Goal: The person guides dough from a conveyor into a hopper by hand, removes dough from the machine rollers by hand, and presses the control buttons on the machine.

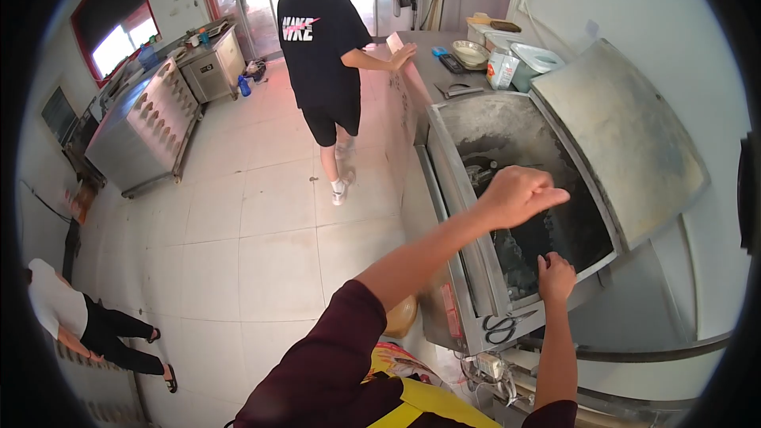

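Note:
My left hand point(519, 196) hangs over an open metal box-shaped machine point(606, 261) with a dark, whitish-crusted inside. Its fingers are curled in and the thumb points right; whatever it may hold is hidden. Nearer to me, my right hand point(557, 277) is at the machine's near right rim, fingers loosely bent and slightly apart, with nothing visible in them. A metal lid point(626, 135) leans open against the wall on the right. Some metal parts point(479, 174) show inside the box, left of my left hand. Black-handled scissors point(499, 329) lie on the near corner.
Behind the machine, a counter point(424, 47) bears a bowl point(470, 53), a white packet point(501, 69) and a lidded tub point(537, 59). A person in black point(325, 47) stands beside it. Another person point(119, 337) is at lower left. A steel cabinet point(143, 135) stands left.

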Demonstrator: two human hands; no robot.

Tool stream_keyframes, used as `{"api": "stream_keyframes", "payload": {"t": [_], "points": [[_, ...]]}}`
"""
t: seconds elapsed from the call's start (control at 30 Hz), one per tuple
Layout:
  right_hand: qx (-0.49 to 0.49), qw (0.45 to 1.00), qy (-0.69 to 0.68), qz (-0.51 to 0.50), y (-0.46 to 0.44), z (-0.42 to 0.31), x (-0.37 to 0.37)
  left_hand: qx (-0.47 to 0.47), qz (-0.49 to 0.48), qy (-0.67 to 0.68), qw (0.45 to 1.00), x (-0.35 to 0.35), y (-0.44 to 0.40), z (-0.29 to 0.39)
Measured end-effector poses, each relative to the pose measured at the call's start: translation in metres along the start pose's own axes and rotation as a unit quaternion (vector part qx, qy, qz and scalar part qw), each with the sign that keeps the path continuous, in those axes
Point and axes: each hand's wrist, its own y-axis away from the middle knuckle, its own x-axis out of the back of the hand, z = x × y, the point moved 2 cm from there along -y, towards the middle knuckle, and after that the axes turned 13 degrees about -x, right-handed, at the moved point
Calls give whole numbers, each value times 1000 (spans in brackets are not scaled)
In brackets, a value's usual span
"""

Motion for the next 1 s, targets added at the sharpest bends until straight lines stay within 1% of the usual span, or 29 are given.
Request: {"api": "stream_keyframes", "payload": {"t": [0.03, 0.07, 0.1, 0.2, 0.3, 0.4, 0.6, 0.7, 0.8, 1.0], "points": [[5, 1000, -1, 3, 0, 1, -1, 9, -56, -95, 994, -12, 16, -32], [10, 1000, -1, 9, -2, 1, -1, 19, -83, -136, 987, -25, 35, -63], [2, 1000, -4, -1, -3, 2, 0, 53, -135, -169, 975, -32, 52, -85], [-7, 1000, -9, -20, -5, 1, 2, 126, -223, -191, 948, -49, 103, -133], [-4, 1000, 0, -15, -5, 1, 1, 81, -262, -232, 933, -52, 121, -131], [-11, 1000, 5, -13, -3, -1, 4, 137, -280, -240, 919, -57, 120, -133], [-10, 1000, -3, -10, -3, -1, 4, 135, -280, -251, 916, -58, 120, -130], [-9, 1000, 4, -6, -4, -3, 5, 149, -286, -254, 912, -58, 120, -131], [-10, 1000, -3, -7, -3, 0, 2, 138, -267, -258, 918, -59, 121, -131], [-1, 1000, -4, 7, -3, 1, 1, 133, -283, -262, 913, -60, 121, -132]]}}
